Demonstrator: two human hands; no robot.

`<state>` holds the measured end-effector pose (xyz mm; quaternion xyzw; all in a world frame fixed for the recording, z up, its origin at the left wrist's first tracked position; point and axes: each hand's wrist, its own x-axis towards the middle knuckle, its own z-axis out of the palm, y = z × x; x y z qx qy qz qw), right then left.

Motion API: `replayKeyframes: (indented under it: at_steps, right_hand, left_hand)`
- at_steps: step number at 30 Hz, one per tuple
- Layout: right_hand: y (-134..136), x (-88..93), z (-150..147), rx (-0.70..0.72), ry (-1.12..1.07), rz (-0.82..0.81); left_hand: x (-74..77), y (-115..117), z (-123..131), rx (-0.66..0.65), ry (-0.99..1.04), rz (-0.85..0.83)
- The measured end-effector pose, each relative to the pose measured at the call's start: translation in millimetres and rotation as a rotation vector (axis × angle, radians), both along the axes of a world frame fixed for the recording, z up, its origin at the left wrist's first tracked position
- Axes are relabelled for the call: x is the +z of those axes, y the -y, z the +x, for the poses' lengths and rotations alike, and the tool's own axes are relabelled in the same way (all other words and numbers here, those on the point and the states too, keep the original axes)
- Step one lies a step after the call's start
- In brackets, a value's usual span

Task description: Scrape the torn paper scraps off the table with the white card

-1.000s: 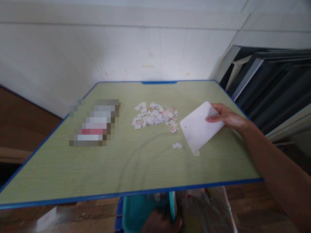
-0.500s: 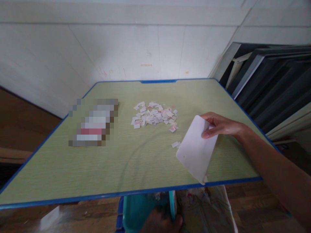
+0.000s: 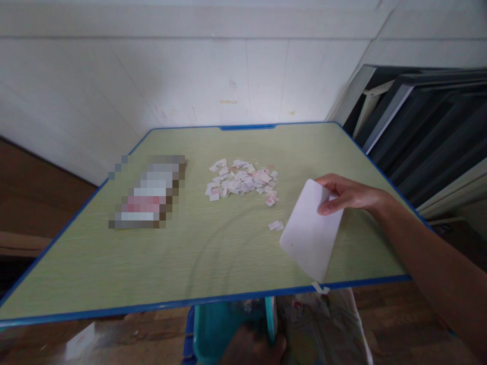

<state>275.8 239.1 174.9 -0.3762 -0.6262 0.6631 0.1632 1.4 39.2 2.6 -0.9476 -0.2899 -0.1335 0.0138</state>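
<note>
My right hand (image 3: 342,195) is closed on a thin white sheet with rounded corners (image 3: 312,230), thumb on its near face. The sheet slants over the right front of the table, its lower corner close to the blue edge. Small white paper scraps (image 3: 320,288) lie at that edge just below it. Two or so scraps (image 3: 275,225) rest left of the sheet, and a loose pile of paper bits (image 3: 243,181) is farther back. Below the table, my left hand (image 3: 253,347) grips the right wall of a teal bin (image 3: 207,329); its fingers are partly dark.
A pixelated box-like object (image 3: 148,192) lies on the green table (image 3: 152,268) at left. Beside the bin is a pale bag (image 3: 315,329) with scraps in it. A white paper (image 3: 80,340) is on the floor. Dark panels (image 3: 429,116) lean at right, against the white wall (image 3: 213,76).
My right hand and the sheet have shifted slightly right, the sheet's lower corner lifting back from the table edge. Paper scraps now show at that edge. The left hand stays on the bin.
</note>
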Motion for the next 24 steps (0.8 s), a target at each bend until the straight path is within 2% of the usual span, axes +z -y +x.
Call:
replayKeyframes:
  at_steps: [3, 6, 10, 15, 19, 21, 24]
  right_hand:
    - [2, -1.1, -3, 0.003, -0.008, 0.011]
    - [2, -3.0, -4, 0.018, -0.009, -0.003]
    - [1, -3.0, -5, -0.014, -0.007, 0.013]
    - [2, -1.0, -4, 0.001, -0.010, 0.013]
    - [1, -6.7, -1, 0.007, -0.046, -0.012]
    - [0, -12.2, -2, -0.100, -0.104, 0.018]
    - [-1, -19.2, -9, -0.407, -0.213, 0.132]
  left_hand:
    - [-0.7, 0, 0, 0.001, 0.002, 0.026]
    - [5.6, -3, 1, -0.012, 0.006, 0.067]
    - [11.6, -4, 1, -0.006, -0.016, 0.009]
    - [8.4, -2, 1, -0.004, 0.013, -0.030]
    - [7.5, -2, 1, 0.002, -0.005, -0.020]
    - [7.4, -3, 1, -0.002, 0.004, -0.026]
    - [6.4, -3, 1, 0.002, 0.004, -0.041]
